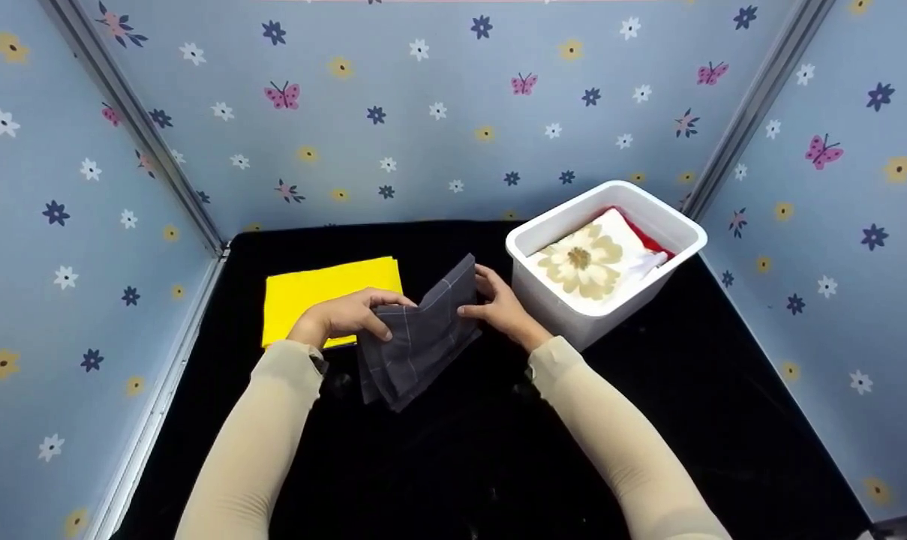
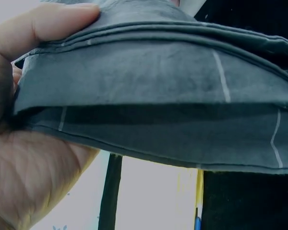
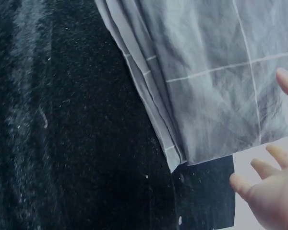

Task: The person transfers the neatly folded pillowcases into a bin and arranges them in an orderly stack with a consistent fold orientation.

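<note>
A folded dark grey cloth (image 1: 430,334) with thin white grid lines is held up above the black table. My left hand (image 1: 348,313) grips its left side, the thumb (image 2: 69,21) lying over the layered folds in the left wrist view. At the cloth's right edge is my right hand (image 1: 502,304), its thumb overlapping the front. In the right wrist view the right fingers (image 3: 264,170) are spread just past the cloth's edge, not curled round it. Behind the left hand lies a folded yellow cloth (image 1: 325,285), flat on the table.
A white plastic bin (image 1: 566,319) stands at the back right, close to my right hand. Inside are a white cloth with a beige flower (image 1: 581,259) and a red cloth (image 1: 648,240). Patterned blue walls (image 1: 423,142) enclose the black-covered table (image 1: 438,472) at the back and sides.
</note>
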Demonstrator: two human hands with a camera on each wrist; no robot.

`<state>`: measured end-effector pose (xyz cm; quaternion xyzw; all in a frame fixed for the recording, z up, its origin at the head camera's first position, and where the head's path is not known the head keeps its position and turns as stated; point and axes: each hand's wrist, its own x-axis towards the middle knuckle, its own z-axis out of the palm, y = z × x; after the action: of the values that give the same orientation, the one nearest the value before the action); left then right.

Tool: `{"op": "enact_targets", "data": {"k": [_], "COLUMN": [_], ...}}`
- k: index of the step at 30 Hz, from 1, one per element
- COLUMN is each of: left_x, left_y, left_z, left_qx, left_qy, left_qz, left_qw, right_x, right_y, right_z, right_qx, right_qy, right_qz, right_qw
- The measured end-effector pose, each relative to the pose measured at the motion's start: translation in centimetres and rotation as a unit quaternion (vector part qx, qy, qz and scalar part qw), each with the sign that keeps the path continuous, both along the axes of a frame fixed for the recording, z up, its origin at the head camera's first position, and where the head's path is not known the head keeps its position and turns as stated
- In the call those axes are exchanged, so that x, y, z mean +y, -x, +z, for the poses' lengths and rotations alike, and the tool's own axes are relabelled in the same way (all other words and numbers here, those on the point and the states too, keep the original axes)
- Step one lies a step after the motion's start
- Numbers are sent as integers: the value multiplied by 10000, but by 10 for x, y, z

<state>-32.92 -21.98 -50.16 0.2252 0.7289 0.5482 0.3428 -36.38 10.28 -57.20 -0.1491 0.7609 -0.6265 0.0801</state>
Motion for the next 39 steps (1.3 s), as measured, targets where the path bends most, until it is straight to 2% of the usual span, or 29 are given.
{"op": "enact_targets", "data": {"k": [5, 9, 14, 20, 24, 30, 39], "left_x": [-7, -14, -26, -36, -41, -46, -42], "left_y": [-1, 0, 1, 0, 0, -2, -3], "left_z": [0, -1, -3, -9, -15, -26, -44], "left_qx": [-104, -130, -236, -318, -298, -326, -166], "left_qy": [53, -37, -322, -668, -883, -1195, -1741], "left_qz": [72, 234, 596, 1155, 1703, 2554, 3345], "left_qw": [9999, 9996, 9974, 9905, 9810, 9589, 9260], "right_x": [-6, -6, 0, 4, 4, 2, -1], "right_y": [2, 2, -1, -7, -13, -21, -32], "right_z": [0, -2, -8, -10, -6, 4, 20], "right_qx": [-199, -195, -160, 49, 108, 260, 657], "right_qy": [396, 471, 349, 167, 265, 341, 467], "right_qz": [207, 95, 54, 123, 152, 165, -68], "right_qw": [9988, 9987, 9992, 9998, 9995, 9989, 9967]}}
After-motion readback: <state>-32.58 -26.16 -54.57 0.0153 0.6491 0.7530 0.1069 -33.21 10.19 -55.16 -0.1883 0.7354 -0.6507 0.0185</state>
